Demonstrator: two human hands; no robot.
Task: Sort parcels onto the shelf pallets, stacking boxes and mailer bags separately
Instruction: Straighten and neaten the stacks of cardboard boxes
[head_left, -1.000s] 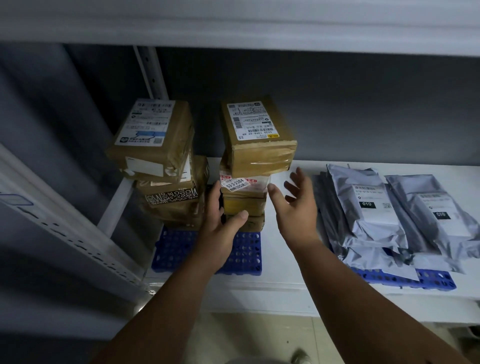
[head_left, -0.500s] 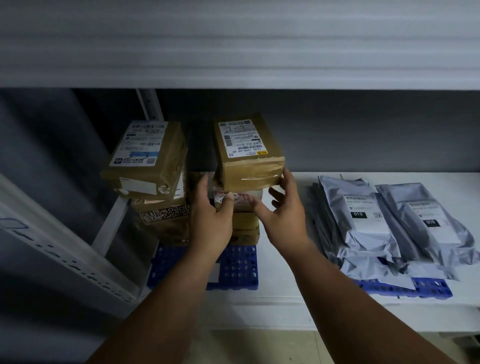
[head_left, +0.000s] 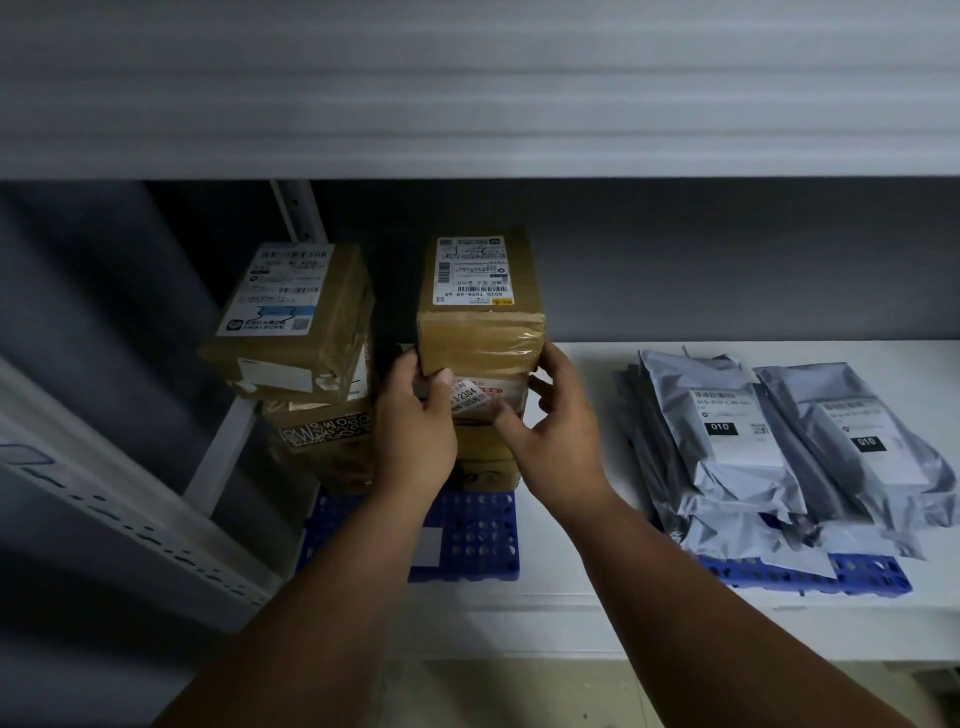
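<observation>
Fingers of left hand and right hand gripping top box, forearms reaching forward

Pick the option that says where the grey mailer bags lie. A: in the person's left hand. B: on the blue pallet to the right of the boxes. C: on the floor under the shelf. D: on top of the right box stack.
B: the grey mailer bags lie piled on the right blue pallet, apart from the box stacks.
</observation>
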